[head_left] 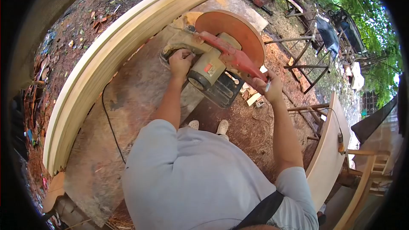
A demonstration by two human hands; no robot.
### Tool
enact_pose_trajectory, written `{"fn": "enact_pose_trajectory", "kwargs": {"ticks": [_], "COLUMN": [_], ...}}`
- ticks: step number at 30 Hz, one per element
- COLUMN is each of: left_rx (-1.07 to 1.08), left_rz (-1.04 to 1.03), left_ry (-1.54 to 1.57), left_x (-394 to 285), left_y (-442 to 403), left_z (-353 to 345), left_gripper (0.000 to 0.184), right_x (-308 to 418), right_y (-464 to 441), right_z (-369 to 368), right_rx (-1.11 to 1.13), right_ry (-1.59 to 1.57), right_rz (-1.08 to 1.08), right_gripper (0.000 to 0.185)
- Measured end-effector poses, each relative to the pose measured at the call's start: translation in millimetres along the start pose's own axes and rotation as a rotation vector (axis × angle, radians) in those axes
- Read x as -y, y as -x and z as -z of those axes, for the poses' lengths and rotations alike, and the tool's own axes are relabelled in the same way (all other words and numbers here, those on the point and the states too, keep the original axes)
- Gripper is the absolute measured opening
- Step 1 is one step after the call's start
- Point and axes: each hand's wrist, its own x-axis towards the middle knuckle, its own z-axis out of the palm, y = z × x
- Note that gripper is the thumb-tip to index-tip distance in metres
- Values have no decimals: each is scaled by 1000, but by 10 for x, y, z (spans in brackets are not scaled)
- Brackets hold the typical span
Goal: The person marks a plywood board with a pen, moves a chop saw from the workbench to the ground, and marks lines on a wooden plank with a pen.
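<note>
A large power tool (207, 69) with a beige motor housing stands at the edge of the worktable. It carries a big round orange-brown disc (238, 30) and a long red handle (230, 53). My right hand (269, 87) is wrapped round the lower end of that handle; a small pale object shows by its fingers. On the machine's left side, my left hand (181, 63) is closed, fingers curled against the beige body. What those fingers pinch, if anything, is hidden. A black slotted base (221, 91) sits below the motor.
Curved wooden boards (102, 55) are stacked along the worktable's (96, 162) far edge. A black cable (110, 123) crosses the tabletop. Wood offcuts (252, 98) and sawdust lie on the ground. At right are a metal trestle (304, 66) and a curved panel (326, 153).
</note>
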Motion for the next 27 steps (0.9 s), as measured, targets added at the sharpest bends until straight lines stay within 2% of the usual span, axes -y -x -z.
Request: {"fn": "enact_pose_trajectory", "kwargs": {"ticks": [2, 10, 13, 18, 22, 24, 27], "left_rx": [-11, 37, 55, 29, 16, 17, 72], "left_rz": [-6, -108, -141, -212, -199, -204, -144], "left_ry": [21, -9, -17, 39, 75, -111, -275], "left_x": [41, 199, 226, 160, 181, 188, 564], "left_y": [-31, -126, -106, -101, -101, -68, -9], "left_z": [-18, -64, -58, -63, -77, -34, -31], "left_gripper": [23, 23, 23, 26, 23, 18, 23], "right_x": [32, -82, -103, 64, -53, 47, -60], "right_y": [13, -33, -27, 78, 83, 100, 4], "right_z": [-3, 17, -9, -24, -37, -25, 14], "right_rx": [22, 23, 20, -83, -153, -120, -89], "right_ry": [-76, 1, -85, 97, 92, 76, 90], "right_rz": [-57, -28, -21, 131, 204, 121, 103], "right_gripper": [42, 43, 42, 39, 37, 36, 39]}}
